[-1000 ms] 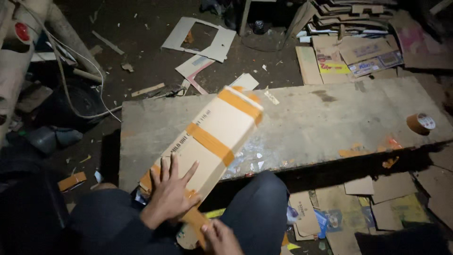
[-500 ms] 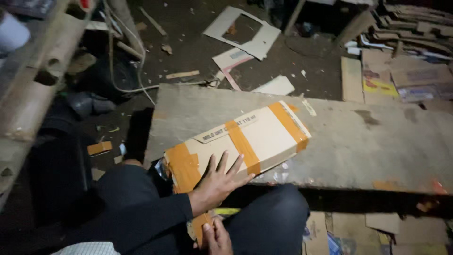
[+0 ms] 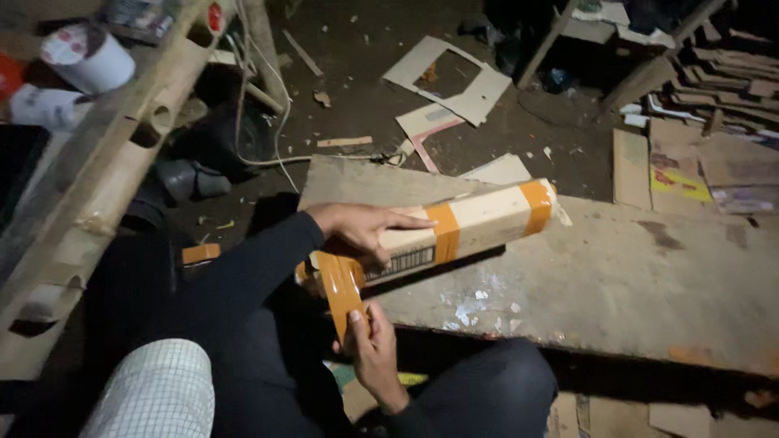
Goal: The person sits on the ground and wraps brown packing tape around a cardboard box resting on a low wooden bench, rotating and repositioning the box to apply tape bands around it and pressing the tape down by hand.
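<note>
The cardboard box (image 3: 454,231) looks like matt tan paperboard banded with glossy orange plastic tape (image 3: 442,233). The counter (image 3: 649,276) is rough, worn wood blotched with pale paint. Flat cardboard scraps (image 3: 450,77) lie dull and ragged on the dusty floor (image 3: 357,105).

Cardboard scraps (image 3: 451,79) on dirt floor (image 3: 357,105), worn board (image 3: 649,276), white cable (image 3: 268,154).
</note>
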